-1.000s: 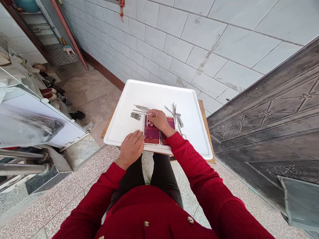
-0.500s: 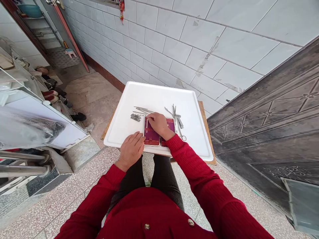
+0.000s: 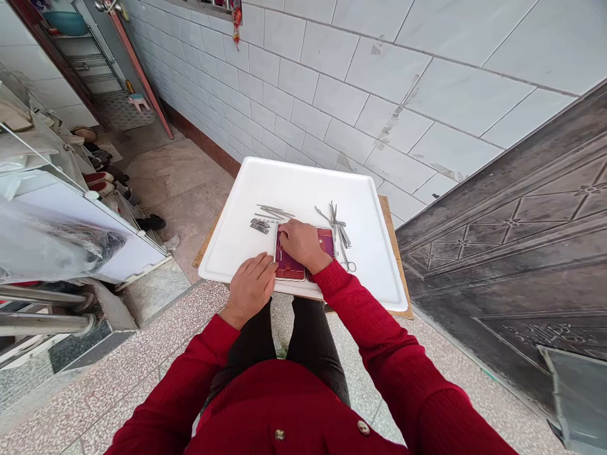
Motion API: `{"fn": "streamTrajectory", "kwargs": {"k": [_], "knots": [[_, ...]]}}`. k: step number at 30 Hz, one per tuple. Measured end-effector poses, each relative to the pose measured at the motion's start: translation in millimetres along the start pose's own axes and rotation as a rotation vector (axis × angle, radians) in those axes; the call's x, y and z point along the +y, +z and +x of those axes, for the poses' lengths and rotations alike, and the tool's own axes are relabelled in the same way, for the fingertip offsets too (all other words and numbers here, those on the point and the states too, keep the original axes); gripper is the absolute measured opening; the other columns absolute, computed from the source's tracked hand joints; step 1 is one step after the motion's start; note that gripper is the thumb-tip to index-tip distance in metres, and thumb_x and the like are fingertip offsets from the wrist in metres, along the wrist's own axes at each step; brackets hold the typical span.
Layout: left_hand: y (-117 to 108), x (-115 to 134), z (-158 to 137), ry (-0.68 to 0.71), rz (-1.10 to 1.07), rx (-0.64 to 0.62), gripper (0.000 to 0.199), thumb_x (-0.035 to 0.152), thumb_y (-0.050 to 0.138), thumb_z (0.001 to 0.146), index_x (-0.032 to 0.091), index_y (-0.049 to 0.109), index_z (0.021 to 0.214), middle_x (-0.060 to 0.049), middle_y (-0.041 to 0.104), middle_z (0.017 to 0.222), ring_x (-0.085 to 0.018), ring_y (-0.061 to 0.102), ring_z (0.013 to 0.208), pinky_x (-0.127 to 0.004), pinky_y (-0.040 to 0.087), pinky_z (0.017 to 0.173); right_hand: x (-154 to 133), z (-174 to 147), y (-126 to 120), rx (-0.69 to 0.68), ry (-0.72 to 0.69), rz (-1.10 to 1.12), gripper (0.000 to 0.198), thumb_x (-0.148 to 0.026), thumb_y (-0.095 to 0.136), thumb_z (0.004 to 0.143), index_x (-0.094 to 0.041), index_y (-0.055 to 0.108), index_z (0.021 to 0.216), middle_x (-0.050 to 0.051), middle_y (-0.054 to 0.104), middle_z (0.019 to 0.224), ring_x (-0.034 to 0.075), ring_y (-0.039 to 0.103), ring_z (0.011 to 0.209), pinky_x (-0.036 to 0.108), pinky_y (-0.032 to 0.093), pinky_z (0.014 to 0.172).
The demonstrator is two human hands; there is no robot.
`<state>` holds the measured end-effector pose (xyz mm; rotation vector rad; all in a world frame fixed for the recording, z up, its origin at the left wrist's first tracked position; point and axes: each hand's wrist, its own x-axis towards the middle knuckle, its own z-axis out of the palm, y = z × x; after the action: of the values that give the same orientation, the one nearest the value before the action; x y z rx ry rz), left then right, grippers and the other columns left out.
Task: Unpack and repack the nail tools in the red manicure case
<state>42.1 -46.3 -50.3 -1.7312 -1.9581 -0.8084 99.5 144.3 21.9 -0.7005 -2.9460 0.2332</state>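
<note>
An opened manicure case (image 3: 290, 268) with a purple-red lining lies on the white tray (image 3: 308, 180). My left hand (image 3: 251, 281) is flat, its fingers stretched out and the tips touching the case's left edge. Over the case's upper part, my right hand (image 3: 300, 242) has its fingers bent and drawn together; whatever they pinch is hidden. A slim light tool shows in the lining below these fingers. Nail clippers (image 3: 259, 225) and thin metal tools (image 3: 275, 211) lie left of the case. Scissors (image 3: 349, 265), other long-handled metal tools and a clipper (image 3: 344, 236) lie to its right.
The tray rests on a brown board (image 3: 392, 240) in front of my legs. A tiled wall (image 3: 303, 82) stands behind it, and a dark patterned door (image 3: 512, 234) is on the right. To the left are a shoe rack (image 3: 102, 183) and a white cabinet (image 3: 85, 234).
My right hand's fingers have curled in more over the case's upper left part. My left hand stays at the case's edge. The view has shifted slightly.
</note>
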Motion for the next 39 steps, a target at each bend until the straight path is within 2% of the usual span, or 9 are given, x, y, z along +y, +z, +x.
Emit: {"fn": "streamTrajectory", "kwargs": {"k": [5,10,16,21,26,32,39], "knots": [[-0.2,0.1,0.0,0.007,0.0,0.013,0.032,0.013,0.053,0.102,0.019,0.067,0.13,-0.013,0.076,0.129,-0.029,0.068,0.131,-0.047,0.057,0.105,-0.8,-1.4,0.5,-0.011,-0.049,-0.043,0.032,-0.022,0.047,0.103,-0.016,0.077,0.11,0.014,0.075,0.111,0.025,0.07,0.095,0.032,0.039,0.072],[-1.6,0.6,0.9,0.004,0.003,-0.002,0.032,0.013,0.053,0.102,0.019,0.067,0.13,-0.013,0.076,0.129,-0.029,0.068,0.13,-0.047,0.057,0.104,4.8,0.8,0.3,0.035,-0.025,0.069,0.031,-0.021,0.048,0.102,-0.019,0.078,0.11,0.01,0.077,0.11,0.024,0.069,0.097,0.031,0.041,0.076],[-1.0,1.0,0.9,0.006,0.017,0.004,0.029,0.013,0.053,0.103,0.019,0.068,0.127,-0.012,0.076,0.128,-0.03,0.069,0.128,-0.047,0.057,0.104,16.4,29.8,-17.4,0.084,0.042,0.105,0.028,-0.018,0.053,0.098,-0.019,0.08,0.098,0.007,0.079,0.106,0.022,0.068,0.092,0.031,0.042,0.074],[-0.4,1.1,-0.2,0.022,0.025,0.038,0.027,0.013,0.055,0.102,0.016,0.068,0.125,-0.013,0.077,0.128,-0.029,0.07,0.128,-0.046,0.057,0.104,14.6,71.8,-29.9,0.003,0.066,0.033,0.03,-0.012,0.053,0.095,-0.018,0.081,0.099,0.007,0.08,0.105,0.021,0.068,0.09,0.029,0.041,0.068],[-3.5,2.7,0.6,0.022,0.051,0.049,0.025,0.015,0.055,0.103,0.016,0.069,0.123,-0.012,0.077,0.127,-0.029,0.071,0.125,-0.044,0.058,0.103,7.9,100.4,-22.1,-0.086,0.085,-0.033,0.03,-0.01,0.056,0.092,-0.018,0.083,0.103,0.007,0.08,0.106,0.023,0.07,0.093,0.027,0.044,0.067],[-3.0,3.3,1.2,0.026,0.045,0.06,0.024,0.013,0.056,0.102,0.014,0.07,0.121,-0.013,0.078,0.124,-0.029,0.071,0.124,-0.044,0.057,0.103,7.8,112.4,-11.0,-0.111,0.068,-0.062,0.028,-0.01,0.058,0.092,-0.017,0.082,0.106,0.01,0.08,0.11,0.025,0.072,0.098,0.028,0.05,0.074],[-2.9,3.3,0.4,0.012,0.024,0.038,0.026,0.014,0.055,0.103,0.016,0.07,0.124,-0.013,0.077,0.125,-0.029,0.07,0.127,-0.045,0.057,0.105,5.7,112.5,-12.3,-0.144,0.043,-0.078,0.023,-0.012,0.059,0.094,-0.017,0.08,0.104,0.011,0.079,0.115,0.027,0.072,0.102,0.03,0.052,0.078]]}}
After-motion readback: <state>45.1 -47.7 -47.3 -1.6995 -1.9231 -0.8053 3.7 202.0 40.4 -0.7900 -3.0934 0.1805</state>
